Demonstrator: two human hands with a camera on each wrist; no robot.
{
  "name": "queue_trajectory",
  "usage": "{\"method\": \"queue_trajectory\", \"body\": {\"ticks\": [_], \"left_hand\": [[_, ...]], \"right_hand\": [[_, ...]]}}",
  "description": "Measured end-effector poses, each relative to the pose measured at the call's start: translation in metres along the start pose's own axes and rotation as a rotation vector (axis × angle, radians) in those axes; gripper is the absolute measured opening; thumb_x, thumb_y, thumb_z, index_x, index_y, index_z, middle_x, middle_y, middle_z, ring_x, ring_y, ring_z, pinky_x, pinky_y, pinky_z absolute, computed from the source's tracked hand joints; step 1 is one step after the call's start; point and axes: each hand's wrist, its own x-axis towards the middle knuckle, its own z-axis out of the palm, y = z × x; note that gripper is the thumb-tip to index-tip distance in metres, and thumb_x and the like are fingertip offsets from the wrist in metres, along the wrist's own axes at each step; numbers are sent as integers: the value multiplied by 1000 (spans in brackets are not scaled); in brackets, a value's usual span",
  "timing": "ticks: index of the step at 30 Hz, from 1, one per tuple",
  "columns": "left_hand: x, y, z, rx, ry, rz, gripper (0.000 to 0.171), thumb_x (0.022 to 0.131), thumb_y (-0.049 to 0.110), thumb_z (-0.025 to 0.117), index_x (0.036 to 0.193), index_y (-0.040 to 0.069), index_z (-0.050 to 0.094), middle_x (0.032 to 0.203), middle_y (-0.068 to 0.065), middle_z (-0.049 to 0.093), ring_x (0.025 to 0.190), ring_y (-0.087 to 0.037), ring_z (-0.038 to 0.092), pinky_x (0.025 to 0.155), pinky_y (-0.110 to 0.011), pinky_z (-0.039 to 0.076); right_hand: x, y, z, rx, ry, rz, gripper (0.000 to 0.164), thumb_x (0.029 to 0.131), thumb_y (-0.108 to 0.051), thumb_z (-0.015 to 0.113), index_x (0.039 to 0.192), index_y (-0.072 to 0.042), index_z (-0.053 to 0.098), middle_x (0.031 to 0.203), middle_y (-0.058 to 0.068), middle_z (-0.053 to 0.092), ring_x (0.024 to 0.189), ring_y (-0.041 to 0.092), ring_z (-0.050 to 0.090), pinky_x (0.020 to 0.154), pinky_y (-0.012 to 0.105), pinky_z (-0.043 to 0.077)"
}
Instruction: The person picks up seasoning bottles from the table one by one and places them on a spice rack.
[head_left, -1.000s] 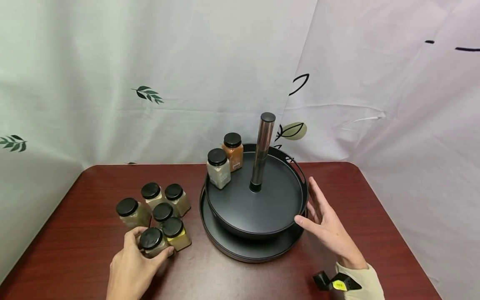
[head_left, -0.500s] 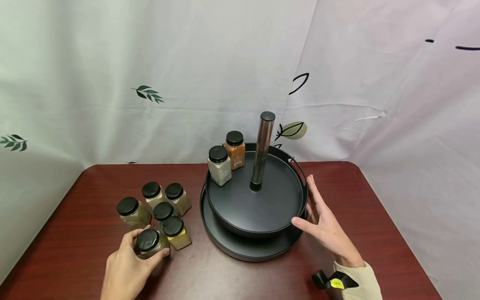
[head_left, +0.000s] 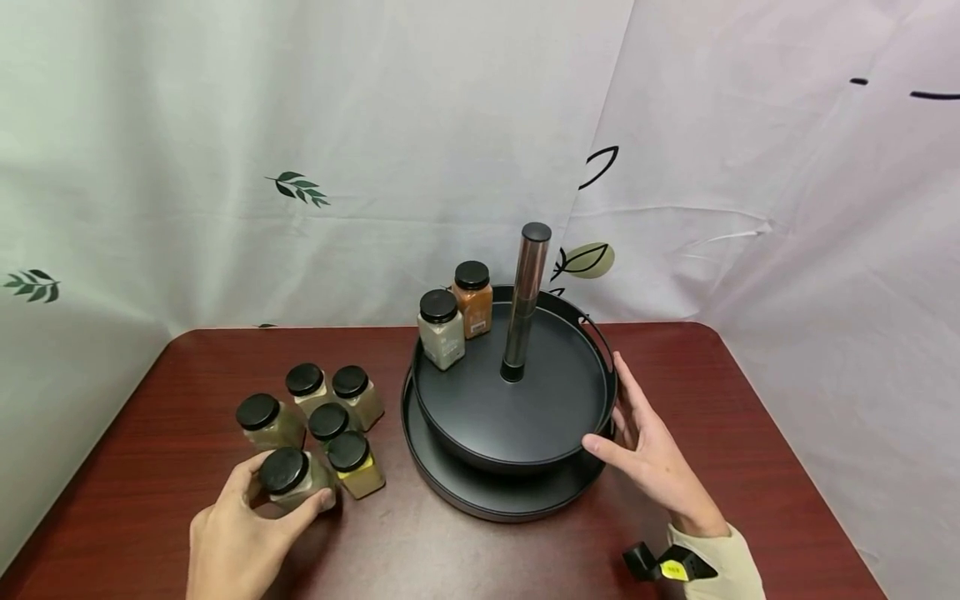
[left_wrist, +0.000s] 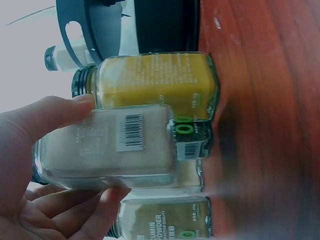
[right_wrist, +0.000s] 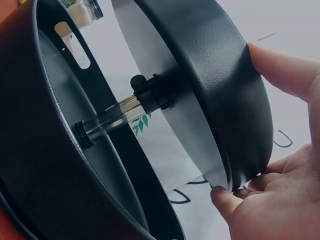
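Note:
My left hand [head_left: 240, 533] grips a spice jar [head_left: 300, 490] of pale powder with a black lid, thumb on one side and fingers on the other. In the left wrist view its base sits higher than those of the jars behind, and a barcode faces the camera. A yellow spice jar [left_wrist: 155, 80] stands just beyond it. My right hand [head_left: 656, 467] holds the edge of the upper tray [head_left: 525, 429] of a black two-tier rack, thumb at the near rim. In the right wrist view other fingers [right_wrist: 225, 200] curl at the tray's lower edge.
The wider lower tray [head_left: 491, 507] rests on the reddish-brown table [head_left: 750, 467]. A tall post [head_left: 522, 308] rises from the rack's middle. An orange jar [head_left: 474, 308] and a pale jar [head_left: 442, 340] stand on the upper tray. Several jars [head_left: 273, 425] cluster left of the rack.
My left hand has moved left with the pale jar, away from the yellow jar. The upper tray has turned slightly, carrying its two jars a little right and back, with my right hand at its edge.

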Motion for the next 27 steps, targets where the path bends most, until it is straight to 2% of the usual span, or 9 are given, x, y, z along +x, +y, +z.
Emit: {"method": "queue_trajectory", "body": {"ticks": [3, 7, 10, 13, 15, 17, 23, 25, 27], "left_hand": [[0, 4, -3, -16, 20, -24, 78, 60, 38, 98, 123, 11, 62, 87, -11, 76, 79, -30, 70, 63, -29, 44], [-1, 8, -7, -45, 34, -66, 82, 60, 38, 97, 127, 11, 59, 89, -11, 76, 75, -33, 67, 66, -29, 37], [-1, 12, -10, -61, 77, -52, 79, 59, 34, 98, 124, 10, 60, 89, -11, 77, 70, -31, 65, 67, -29, 35], [0, 17, -13, -93, 134, -6, 75, 56, 27, 99, 120, 10, 63, 88, -11, 76, 71, -4, 64, 67, -27, 36], [1, 20, -14, -123, 168, 27, 74, 55, 22, 99, 119, 10, 65, 90, -11, 76, 75, 16, 55, 70, -24, 37], [2, 24, -15, -147, 192, 61, 73, 54, 18, 99, 119, 8, 66, 92, -10, 76, 79, 30, 44, 73, -23, 37], [7, 32, -19, -157, 245, 108, 72, 54, 16, 98, 118, 6, 67, 93, -7, 74, 83, 33, 41, 76, -19, 35], [7, 34, -21, -166, 256, 114, 72, 54, 15, 98, 118, 6, 67, 93, -1, 74, 83, 32, 42, 76, -15, 33], [9, 36, -23, -185, 263, 129, 71, 54, 14, 98, 118, 6, 67, 94, 12, 71, 84, 31, 44, 76, -12, 33]], "right_hand": [[-1, -1, 0, -10, 6, 9, 100, 92, 3, 69, 162, -30, 5, 169, 1, 1, 153, 30, 10, 111, 12, 27], [-1, -2, 0, -9, 3, 10, 100, 92, 3, 69, 162, -29, 5, 169, 2, 2, 152, 32, 11, 111, 12, 28], [-1, -3, 0, 0, -3, 2, 100, 92, 3, 68, 162, -28, 5, 169, 4, 3, 151, 35, 14, 110, 13, 30], [-2, -2, 0, 5, -5, -6, 99, 92, 4, 68, 162, -26, 5, 169, 7, 4, 151, 34, 16, 110, 14, 31], [-2, -2, 0, 8, -7, -9, 99, 92, 4, 68, 163, -26, 5, 169, 8, 4, 151, 32, 17, 110, 15, 33], [-2, -2, -1, 15, -10, -8, 99, 93, 4, 68, 163, -25, 5, 168, 9, 4, 151, 32, 18, 109, 16, 34], [-3, -4, -1, 7, -8, 30, 98, 94, 0, 69, 162, -28, 4, 168, 6, 3, 150, 34, 17, 108, 14, 34], [-3, -5, 0, 5, -8, 36, 99, 94, 0, 69, 162, -28, 4, 168, 7, 3, 150, 35, 17, 108, 14, 34], [-3, -5, -1, -3, -7, 36, 99, 94, -1, 69, 162, -27, 4, 168, 7, 2, 150, 35, 16, 107, 13, 34]]}}
